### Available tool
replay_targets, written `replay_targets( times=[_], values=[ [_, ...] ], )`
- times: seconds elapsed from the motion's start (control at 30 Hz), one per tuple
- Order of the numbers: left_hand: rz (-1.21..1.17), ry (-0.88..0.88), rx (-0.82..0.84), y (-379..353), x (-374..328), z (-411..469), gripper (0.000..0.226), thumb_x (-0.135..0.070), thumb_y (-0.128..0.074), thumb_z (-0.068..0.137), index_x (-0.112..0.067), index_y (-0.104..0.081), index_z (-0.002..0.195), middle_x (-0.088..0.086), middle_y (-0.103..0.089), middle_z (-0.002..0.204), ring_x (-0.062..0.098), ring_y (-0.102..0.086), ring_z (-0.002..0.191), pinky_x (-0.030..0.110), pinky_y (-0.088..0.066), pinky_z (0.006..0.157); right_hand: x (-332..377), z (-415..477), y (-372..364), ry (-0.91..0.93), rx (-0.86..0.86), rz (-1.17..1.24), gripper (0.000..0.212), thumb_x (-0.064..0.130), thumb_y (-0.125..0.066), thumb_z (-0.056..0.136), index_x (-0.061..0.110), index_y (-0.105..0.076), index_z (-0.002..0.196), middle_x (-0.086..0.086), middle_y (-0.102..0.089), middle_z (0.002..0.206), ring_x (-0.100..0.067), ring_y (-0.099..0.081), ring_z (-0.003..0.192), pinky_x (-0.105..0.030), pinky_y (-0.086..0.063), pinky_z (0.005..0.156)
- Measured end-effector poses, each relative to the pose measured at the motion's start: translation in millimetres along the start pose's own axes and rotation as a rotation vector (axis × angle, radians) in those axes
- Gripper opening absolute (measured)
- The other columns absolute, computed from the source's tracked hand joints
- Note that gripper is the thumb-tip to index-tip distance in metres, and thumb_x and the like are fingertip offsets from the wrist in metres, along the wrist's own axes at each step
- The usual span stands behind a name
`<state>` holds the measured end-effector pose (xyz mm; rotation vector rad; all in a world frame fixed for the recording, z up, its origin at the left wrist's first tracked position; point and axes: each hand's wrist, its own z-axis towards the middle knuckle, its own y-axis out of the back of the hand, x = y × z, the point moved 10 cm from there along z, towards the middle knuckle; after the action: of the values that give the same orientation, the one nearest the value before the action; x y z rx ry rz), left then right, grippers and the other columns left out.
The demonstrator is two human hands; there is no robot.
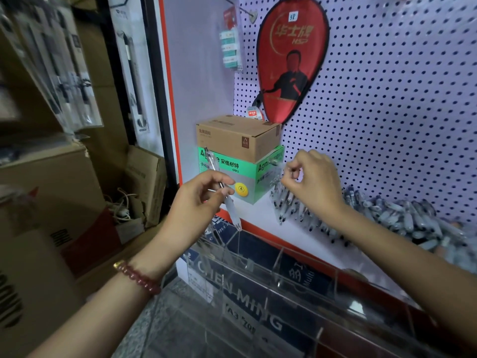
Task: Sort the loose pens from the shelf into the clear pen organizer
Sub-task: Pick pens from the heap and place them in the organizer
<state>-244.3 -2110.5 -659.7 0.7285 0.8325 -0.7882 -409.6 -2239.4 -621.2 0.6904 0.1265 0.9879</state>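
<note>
My left hand (200, 196) pinches a clear pen (230, 208), which points tip-down above the left end of the clear pen organizer (260, 275). Another pen stands in the organizer's leftmost compartment. My right hand (313, 180) hovers with curled fingers over the pile of loose pens (382, 218) on the white shelf; nothing shows plainly between its fingers. The pile stretches along the shelf to the right edge of the view.
A green and grey box (247, 177) with a brown carton (237, 136) on top stands at the shelf's left end. A red paddle cover (290, 60) hangs on the pegboard behind. Cardboard boxes (64, 192) stack on the left.
</note>
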Motion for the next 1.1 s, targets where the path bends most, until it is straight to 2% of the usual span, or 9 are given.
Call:
replay_targets(
  times=[0.13,0.27,0.4,0.47,0.6,0.77,0.87,1.0,1.1],
  values=[
    [-0.036,0.048,-0.025,3.2,2.9,-3.7,0.021,-0.009,-0.048,0.098,-0.019,-0.066,0.096,0.000,-0.069,0.088,0.003,-0.064,0.076,0.029,-0.053,0.071,32.1,-20.2,28.9,-0.123,-0.183,0.496,0.011,0.026,-0.058,0.079,0.019,-0.050,0.078,0.017,-0.054,0.072,-0.007,-0.054,0.073,-0.028,-0.043,0.066],
    [-0.216,0.159,-0.090,5.9,9.2,-8.5,0.028,-0.026,-0.041,0.101,-0.015,-0.067,0.097,0.005,-0.069,0.089,0.007,-0.066,0.076,0.025,-0.054,0.064,61.2,-39.6,0.2,-0.218,-0.016,0.819,0.015,0.007,-0.068,0.080,0.012,-0.055,0.077,0.015,-0.057,0.069,0.006,-0.051,0.062,-0.011,-0.039,0.058],
    [-0.314,0.163,-0.096,5.6,4.6,-13.9,0.027,-0.023,-0.045,0.099,-0.001,-0.061,0.098,0.014,-0.067,0.091,0.012,-0.066,0.076,0.021,-0.054,0.062,83.2,-56.1,-15.6,-0.153,0.138,0.819,0.016,0.012,-0.070,0.077,0.015,-0.054,0.075,-0.002,-0.060,0.071,-0.005,-0.054,0.063,-0.019,-0.043,0.058],
    [-0.331,0.150,-0.107,6.5,2.5,-17.1,0.015,-0.017,-0.050,0.097,-0.005,-0.058,0.092,0.008,-0.067,0.085,0.009,-0.066,0.071,0.020,-0.052,0.060,94.0,-58.7,-17.9,-0.110,0.208,0.834,0.019,0.003,-0.071,0.079,0.012,-0.054,0.075,0.001,-0.060,0.070,-0.004,-0.054,0.062,-0.015,-0.042,0.058],
    [-0.374,0.146,-0.105,7.3,2.9,-17.8,0.013,-0.008,-0.049,0.097,-0.011,-0.048,0.084,0.002,-0.071,0.086,0.010,-0.067,0.068,0.021,-0.052,0.056,102.8,-56.4,-21.4,-0.101,0.299,0.846,0.012,0.008,-0.067,0.086,0.004,-0.057,0.082,-0.001,-0.061,0.067,-0.025,-0.054,0.062,-0.031,-0.044,0.060],
    [-0.223,0.071,0.017,-1.3,-7.1,-19.7,0.014,-0.004,-0.047,0.096,-0.009,-0.036,0.089,0.005,-0.066,0.074,0.008,-0.059,0.049,0.017,-0.043,0.041,92.0,-42.2,-30.4,-0.301,0.339,0.980,0.022,0.023,-0.058,0.093,0.016,-0.057,0.114,0.009,-0.051,0.060,0.003,-0.047,0.052,-0.014,-0.036,0.056],
    [-0.118,0.047,0.090,-11.3,-4.3,-24.2,0.020,-0.002,-0.050,0.095,-0.012,-0.033,0.089,0.008,-0.057,0.064,0.001,-0.045,0.038,0.010,-0.033,0.038,96.2,-35.3,-40.6,-0.349,0.486,1.007,0.022,0.030,-0.054,0.095,0.020,-0.058,0.114,0.019,-0.056,0.057,0.008,-0.051,0.051,-0.018,-0.035,0.058],
    [-0.128,0.056,0.086,-9.3,0.1,-23.3,0.028,0.005,-0.055,0.089,-0.014,-0.034,0.088,0.005,-0.055,0.071,-0.001,-0.054,0.049,0.008,-0.040,0.048,88.8,-24.0,-49.8,-0.443,0.437,1.027,0.013,0.024,-0.055,0.096,0.017,-0.058,0.086,0.021,-0.049,0.043,0.007,-0.048,0.043,-0.019,-0.033,0.054],
    [-0.162,0.077,0.031,4.4,8.4,-17.2,0.036,0.008,-0.063,0.082,-0.015,-0.038,0.095,0.002,-0.062,0.091,0.000,-0.064,0.071,0.015,-0.051,0.063,89.6,-15.8,-44.0,-0.306,0.318,0.831,0.019,0.022,-0.053,0.097,0.007,-0.058,0.087,0.012,-0.048,0.053,0.001,-0.042,0.045,-0.017,-0.034,0.052]
  ],
)
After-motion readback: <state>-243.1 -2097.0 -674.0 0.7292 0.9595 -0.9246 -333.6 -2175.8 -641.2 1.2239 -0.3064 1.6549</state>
